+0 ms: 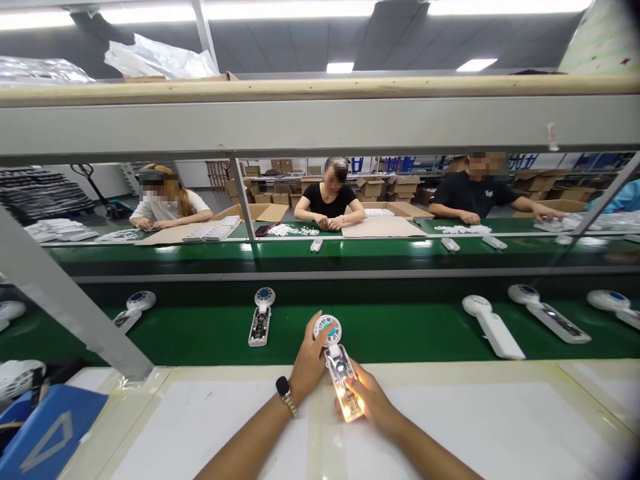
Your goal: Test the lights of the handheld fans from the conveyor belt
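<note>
Between my hands is a white handheld device [341, 373] with a round slotted head and blue centre, like a small fan. Its body is open, showing the inner parts, and yellow lights glow at its lower end. My left hand [311, 357] grips the round head, a finger lying across its face. Around the lower body is my right hand [371, 397], the thumb on the exposed inside. A similar device with an open body [259, 327] lies on the green conveyor belt [210, 333], left of my hands.
More such devices [493, 327] lie along the belt at both sides. A slanted metal post [75, 300] and a blue box [55, 427] stand at left. A shelf beam [320, 123] crosses above. Three people [330, 200] sit opposite, with small white parts before them.
</note>
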Available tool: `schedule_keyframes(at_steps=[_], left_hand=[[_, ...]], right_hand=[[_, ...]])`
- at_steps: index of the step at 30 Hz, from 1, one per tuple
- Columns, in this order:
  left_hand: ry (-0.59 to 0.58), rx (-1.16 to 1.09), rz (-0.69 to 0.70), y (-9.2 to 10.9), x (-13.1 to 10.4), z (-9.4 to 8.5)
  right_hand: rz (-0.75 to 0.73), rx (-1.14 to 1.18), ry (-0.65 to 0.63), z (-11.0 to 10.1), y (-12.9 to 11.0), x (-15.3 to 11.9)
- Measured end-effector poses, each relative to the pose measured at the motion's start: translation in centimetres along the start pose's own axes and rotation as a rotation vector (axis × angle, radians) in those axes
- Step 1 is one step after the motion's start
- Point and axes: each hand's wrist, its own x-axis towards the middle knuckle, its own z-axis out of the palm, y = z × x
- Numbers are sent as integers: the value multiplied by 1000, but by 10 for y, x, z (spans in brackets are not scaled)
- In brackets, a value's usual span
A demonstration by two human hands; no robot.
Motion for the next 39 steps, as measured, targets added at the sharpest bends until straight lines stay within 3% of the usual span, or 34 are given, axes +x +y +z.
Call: schedule_keyframes(at_steps=[8, 39], left_hand=[[33, 35, 44, -3, -1, 2], [13, 6, -10, -2, -2, 2]], right_hand=[[10, -23, 22, 3, -3, -1], [-43, -38, -20, 1, -6, -2]])
